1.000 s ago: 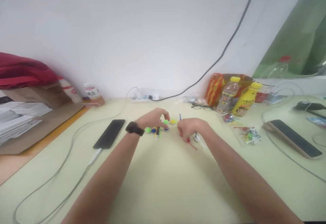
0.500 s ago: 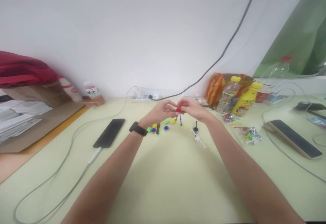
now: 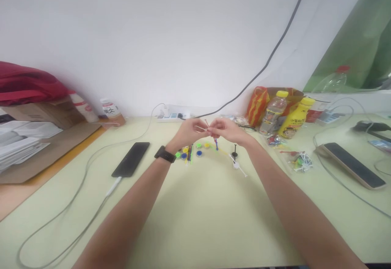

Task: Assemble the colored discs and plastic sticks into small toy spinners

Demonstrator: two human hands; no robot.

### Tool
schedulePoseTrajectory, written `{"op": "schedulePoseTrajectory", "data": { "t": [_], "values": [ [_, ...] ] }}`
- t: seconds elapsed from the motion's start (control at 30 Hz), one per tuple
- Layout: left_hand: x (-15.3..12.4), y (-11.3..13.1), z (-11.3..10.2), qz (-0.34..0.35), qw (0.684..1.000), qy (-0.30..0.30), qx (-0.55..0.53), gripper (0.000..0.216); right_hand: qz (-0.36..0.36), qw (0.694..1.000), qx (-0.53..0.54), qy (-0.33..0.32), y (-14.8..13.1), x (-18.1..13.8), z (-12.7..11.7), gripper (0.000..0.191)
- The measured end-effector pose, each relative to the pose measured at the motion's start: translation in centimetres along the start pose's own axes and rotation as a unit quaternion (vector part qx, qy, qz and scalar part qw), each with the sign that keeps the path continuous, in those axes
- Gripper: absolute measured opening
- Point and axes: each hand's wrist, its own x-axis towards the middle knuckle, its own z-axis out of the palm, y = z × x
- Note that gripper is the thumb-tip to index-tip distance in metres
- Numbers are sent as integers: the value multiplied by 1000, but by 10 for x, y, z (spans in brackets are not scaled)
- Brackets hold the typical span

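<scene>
My left hand (image 3: 188,132), with a black watch (image 3: 164,154) on its wrist, and my right hand (image 3: 227,131) are raised together above the table. Both pinch a thin red stick (image 3: 207,124) that pokes up between the fingertips. Below the hands lie small coloured plastic discs and sticks (image 3: 192,153), green, yellow and blue. A black and white stick piece (image 3: 236,160) lies a little to the right of them.
A black phone (image 3: 131,159) on a white cable lies left of my arm. A second phone (image 3: 351,165) lies at the right. Bottles (image 3: 295,117) and snack bags stand at the back right, a power strip (image 3: 172,116) by the wall, boxes and papers (image 3: 27,134) at the left.
Both hands rose from the pile of pieces on the table and came together. The right hand carried a red piece up; now both hands pinch a thin red stick.
</scene>
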Motion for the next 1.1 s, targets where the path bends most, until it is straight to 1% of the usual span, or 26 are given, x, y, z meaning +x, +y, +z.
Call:
{"op": "schedulePoseTrajectory", "data": {
  "t": [0.1,0.2,0.27,0.37,0.43,0.5,0.6,0.67,0.73,0.83,0.9,0.97,1.03,1.07,1.1],
  "values": [
    [0,0,1,6,999,-8,-34,36,29,999,25,6,2,2,2,24],
    [0,2,1,18,1000,-9,-21,38,53,998,36,8,3,3,4,16],
    [-1,4,1,33,999,-20,-2,35,58,998,40,-5,4,4,6,15],
    [-2,4,2,41,997,-55,21,25,65,997,25,-21,7,4,9,18],
    [-3,2,3,42,996,-66,34,19,75,997,-12,-14,9,5,11,18],
    [-4,-1,4,39,996,-63,50,15,89,992,-85,8,14,6,11,21],
    [-7,-4,5,16,992,-83,89,16,113,965,-236,34,24,7,10,26],
    [-9,-5,7,13,985,-127,116,15,126,946,-297,33,31,8,9,28],
    [-10,-6,11,26,975,-171,142,11,135,938,-318,27,38,9,9,31],
    [-11,-10,15,31,958,-205,195,12,139,927,-347,17,43,10,7,41],
    [-10,-15,15,24,951,-211,227,9,143,918,-369,20,40,10,1,40],
    [-10,-19,12,35,949,-194,245,9,151,908,-390,22,33,6,-8,30],
    [-9,-21,7,54,951,-158,260,15,180,896,-406,-16,22,-2,-18,21],
    [-8,-21,5,60,951,-140,267,18,207,886,-410,-57,16,-6,-22,24],
    [-8,-20,1,62,952,-127,273,20,253,864,-416,-126,10,-11,-25,28]
  ]
}}
